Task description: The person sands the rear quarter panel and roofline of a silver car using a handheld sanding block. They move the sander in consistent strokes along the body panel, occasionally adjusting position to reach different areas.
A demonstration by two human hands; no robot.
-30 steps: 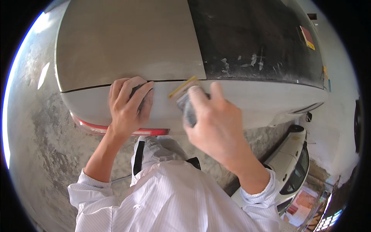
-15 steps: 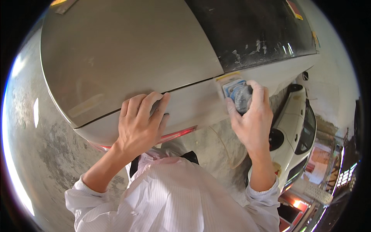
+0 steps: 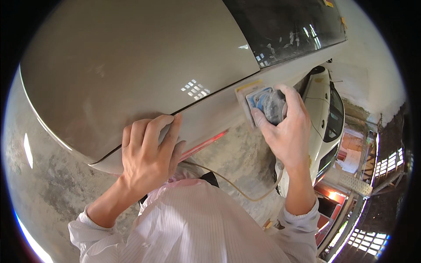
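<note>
My right hand (image 3: pixel 287 127) is wrapped round a dusty air sander (image 3: pixel 274 106) with a dark rounded body and blue parts. Its flat rectangular pad, edged in yellow, lies tilted against the pale side panel (image 3: pixel 210 115) of a car, just under a panel seam. At the left, my left hand (image 3: pixel 149 149) rests over that seam, fingers spread on the edge of the large grey-beige panel (image 3: pixel 131 61). A small grey patch shows between its fingers; I cannot tell what it is. White dust coats the right fingers.
A thin hose (image 3: pixel 237 188) curves above the concrete floor (image 3: pixel 61 184). Below the pale panel runs a red light strip (image 3: pixel 204 144). The car's dark window (image 3: pixel 289 30) is at the top. Another pale car (image 3: pixel 322 105) stands at the right by a wall.
The view has shifted, so the car sits differently in it. My right hand with the sander stays on the pale panel, its pad slightly turned. The hose now shows more clearly.
</note>
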